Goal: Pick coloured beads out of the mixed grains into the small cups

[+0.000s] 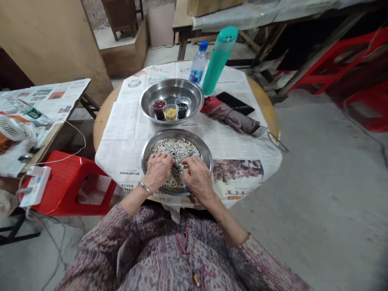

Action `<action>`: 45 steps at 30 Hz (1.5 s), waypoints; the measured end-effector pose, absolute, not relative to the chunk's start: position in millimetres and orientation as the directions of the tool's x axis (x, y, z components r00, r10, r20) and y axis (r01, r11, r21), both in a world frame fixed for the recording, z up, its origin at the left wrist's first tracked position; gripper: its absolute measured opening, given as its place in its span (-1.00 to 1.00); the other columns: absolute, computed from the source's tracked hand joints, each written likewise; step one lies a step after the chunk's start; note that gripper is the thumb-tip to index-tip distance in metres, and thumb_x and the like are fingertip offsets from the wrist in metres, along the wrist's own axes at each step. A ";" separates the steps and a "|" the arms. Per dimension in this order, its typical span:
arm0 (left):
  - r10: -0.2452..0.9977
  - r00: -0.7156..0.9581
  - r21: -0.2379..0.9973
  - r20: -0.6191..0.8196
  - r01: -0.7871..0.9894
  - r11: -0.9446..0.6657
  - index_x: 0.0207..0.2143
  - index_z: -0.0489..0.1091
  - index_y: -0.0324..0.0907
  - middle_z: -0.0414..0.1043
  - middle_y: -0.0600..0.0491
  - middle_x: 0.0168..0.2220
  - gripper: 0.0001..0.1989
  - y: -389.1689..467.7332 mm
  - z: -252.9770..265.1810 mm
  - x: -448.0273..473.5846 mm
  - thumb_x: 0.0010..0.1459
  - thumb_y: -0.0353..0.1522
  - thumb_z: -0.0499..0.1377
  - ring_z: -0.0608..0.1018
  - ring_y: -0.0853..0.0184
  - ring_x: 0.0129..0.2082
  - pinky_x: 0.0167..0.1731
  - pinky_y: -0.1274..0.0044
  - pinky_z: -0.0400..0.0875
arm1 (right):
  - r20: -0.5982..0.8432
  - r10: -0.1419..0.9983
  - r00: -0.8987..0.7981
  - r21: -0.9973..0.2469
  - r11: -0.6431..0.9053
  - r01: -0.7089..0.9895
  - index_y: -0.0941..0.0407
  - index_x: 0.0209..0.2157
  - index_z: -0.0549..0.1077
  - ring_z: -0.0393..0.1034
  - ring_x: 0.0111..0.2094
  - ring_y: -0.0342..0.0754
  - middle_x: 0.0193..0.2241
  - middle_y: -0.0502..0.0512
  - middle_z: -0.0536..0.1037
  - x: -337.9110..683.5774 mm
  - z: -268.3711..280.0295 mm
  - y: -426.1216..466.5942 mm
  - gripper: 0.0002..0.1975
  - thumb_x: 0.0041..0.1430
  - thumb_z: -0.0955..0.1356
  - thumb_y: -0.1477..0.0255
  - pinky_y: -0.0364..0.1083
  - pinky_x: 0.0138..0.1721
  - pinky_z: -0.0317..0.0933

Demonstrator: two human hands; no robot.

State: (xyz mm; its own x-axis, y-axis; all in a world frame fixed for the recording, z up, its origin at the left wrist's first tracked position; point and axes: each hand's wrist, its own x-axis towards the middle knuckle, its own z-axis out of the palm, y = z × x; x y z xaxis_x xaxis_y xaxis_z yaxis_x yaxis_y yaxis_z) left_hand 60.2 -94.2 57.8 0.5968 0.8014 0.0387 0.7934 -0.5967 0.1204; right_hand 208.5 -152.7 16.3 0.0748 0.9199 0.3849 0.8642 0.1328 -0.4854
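A steel basin (208,155) at the near side of the round table holds a mix of white, black, yellow and dark red grains and beans (177,151). Over its left part is my left hand (158,169), a bracelet on the wrist, its fingers curled down at the mix. My right hand (198,178) hangs over the right part, thumb and index finger drawn together. What either hand pinches is too small to make out. Behind, a second steel basin (148,91) carries three clear cups: dark red beans (159,107), yellow beans (170,113) and black beans (182,109).
Newspaper (121,133) covers the table. At its back right stand a water bottle (198,64) and a tilted-looking teal bottle (218,62), near a folded umbrella (232,116) and a black phone-like object (238,104). A red stool (72,178) with a power strip (36,186) is left.
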 end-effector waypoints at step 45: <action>0.835 0.465 0.266 0.295 0.799 -0.539 -0.22 0.43 -0.11 0.47 0.05 -0.19 -0.84 -101.6 40.4 20.1 0.29 -0.47 0.06 0.41 0.25 -0.11 -0.06 0.39 0.28 | 0.386 0.922 0.020 -0.432 0.161 0.887 0.10 -0.34 0.43 0.35 -0.19 0.04 -0.33 0.12 0.55 209.0 15.9 -152.3 -0.86 0.18 0.25 0.55 -0.02 -0.13 0.19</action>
State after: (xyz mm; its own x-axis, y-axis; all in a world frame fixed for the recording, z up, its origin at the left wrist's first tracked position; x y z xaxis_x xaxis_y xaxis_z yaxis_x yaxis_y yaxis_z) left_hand 20.1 -101.6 40.4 0.4645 0.8348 0.2954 0.7991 -0.5390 0.2664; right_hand 209.0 -152.3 15.9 0.0203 0.9225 0.3856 0.8873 0.1611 -0.4322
